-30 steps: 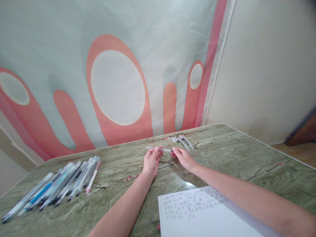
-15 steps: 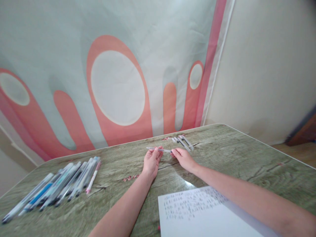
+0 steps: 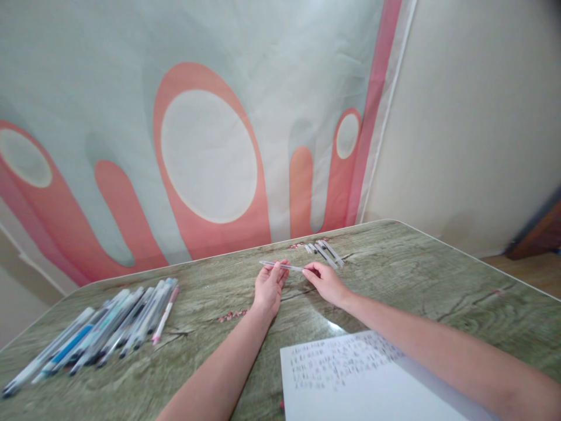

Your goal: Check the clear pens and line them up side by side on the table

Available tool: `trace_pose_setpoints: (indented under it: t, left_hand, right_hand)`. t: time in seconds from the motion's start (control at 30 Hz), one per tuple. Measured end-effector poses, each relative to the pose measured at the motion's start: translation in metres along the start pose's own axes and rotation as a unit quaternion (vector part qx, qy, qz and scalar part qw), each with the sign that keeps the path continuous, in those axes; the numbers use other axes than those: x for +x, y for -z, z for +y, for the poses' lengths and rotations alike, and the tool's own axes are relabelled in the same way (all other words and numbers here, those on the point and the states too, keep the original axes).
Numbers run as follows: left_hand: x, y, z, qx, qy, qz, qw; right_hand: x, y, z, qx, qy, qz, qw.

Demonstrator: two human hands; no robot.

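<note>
Left hand grips a clear pen; right hand pinches its three-o'clock end, apparently adjusting it; next wants steadiness.

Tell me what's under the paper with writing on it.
The paper lies on the wood-patterned table. A small red spot shows at the paper's left edge; whether it continues underneath can't be told. Anything else beneath is covered by the paper itself.

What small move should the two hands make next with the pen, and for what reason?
Probably the right hand should pull gently outward along the pen, with the left hand steadying it. The left hand pinches the pen around its middle, while the right hand grips its end.
</note>
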State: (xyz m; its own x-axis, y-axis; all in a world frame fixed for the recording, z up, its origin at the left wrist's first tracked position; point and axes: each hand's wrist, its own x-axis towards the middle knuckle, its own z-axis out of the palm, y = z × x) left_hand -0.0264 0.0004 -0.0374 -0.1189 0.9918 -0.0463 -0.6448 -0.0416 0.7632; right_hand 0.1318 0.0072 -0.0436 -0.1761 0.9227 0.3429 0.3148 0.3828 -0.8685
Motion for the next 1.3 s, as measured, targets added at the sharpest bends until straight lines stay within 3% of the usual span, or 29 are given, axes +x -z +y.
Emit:
trace_pose_setpoints:
  t: [0.17, 0.6, 0.87, 1.3]
  left_hand:
    - [0.0007, -0.0008, 0.0002, -0.005, -0.009, 0.027, 1.0]
    - [0.0021, 0.0011, -0.001, -0.019, -0.015, 0.027, 0.999]
    - [0.0021, 0.0004, 0.0006, -0.029, -0.014, 0.049, 0.998]
    - [0.003, 0.0007, 0.0005, -0.028, -0.015, 0.048, 0.998]
  right_hand:
    - [-0.0011, 0.0003, -0.0004, 0.031, -0.008, 0.0, 0.999]
    - [-0.0009, -0.0002, -0.0019, 0.115, -0.045, -0.006, 0.992]
    - [-0.0031, 0.0009, -0.0056, 0.106, -0.053, 0.006, 0.993]
    - [-0.0046, -0.0012, -0.0041, 0.085, -0.041, -0.027, 0.995]
